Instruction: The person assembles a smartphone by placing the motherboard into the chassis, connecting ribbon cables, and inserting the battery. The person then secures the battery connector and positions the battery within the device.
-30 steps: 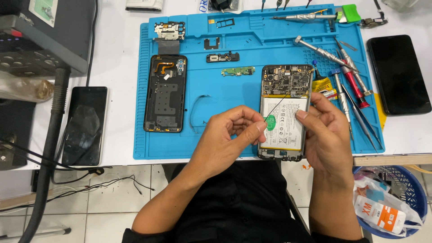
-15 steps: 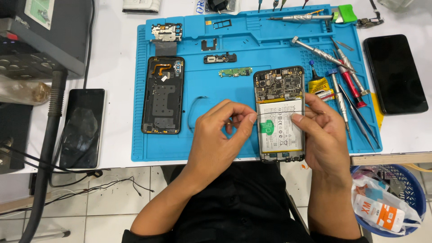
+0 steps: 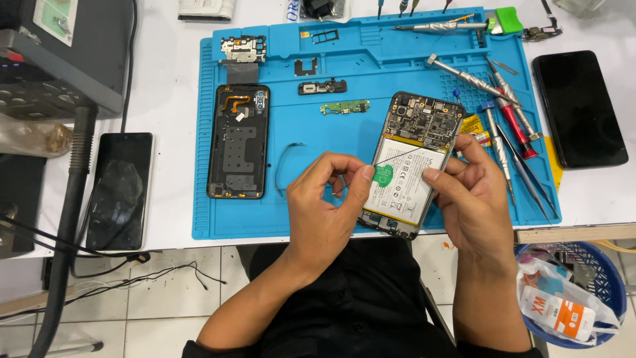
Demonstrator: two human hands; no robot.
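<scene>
An opened phone (image 3: 424,136) lies tilted on the blue mat (image 3: 298,199), showing its circuit board (image 3: 427,119) above a white battery (image 3: 407,192). My right hand (image 3: 474,199) grips the phone's right edge, thumb resting on the battery. My left hand (image 3: 324,205) is at the phone's left edge, its thumb tip against a round green tab (image 3: 383,174) on the battery. The fingers pinch the end of a thin black wire (image 3: 401,156) that runs up across the battery.
A black phone frame (image 3: 238,142) and small loose parts (image 3: 344,106) lie on the mat's left and middle. Several screwdrivers and tweezers (image 3: 503,113) lie at its right. Dark phones rest at far right (image 3: 580,109) and left (image 3: 119,192). A blue basket (image 3: 583,292) stands below the table's edge.
The opened phone has turned from nearly straight to tilted, its top leaning right. My left thumb has moved onto the green tab. My right hand keeps its hold.
</scene>
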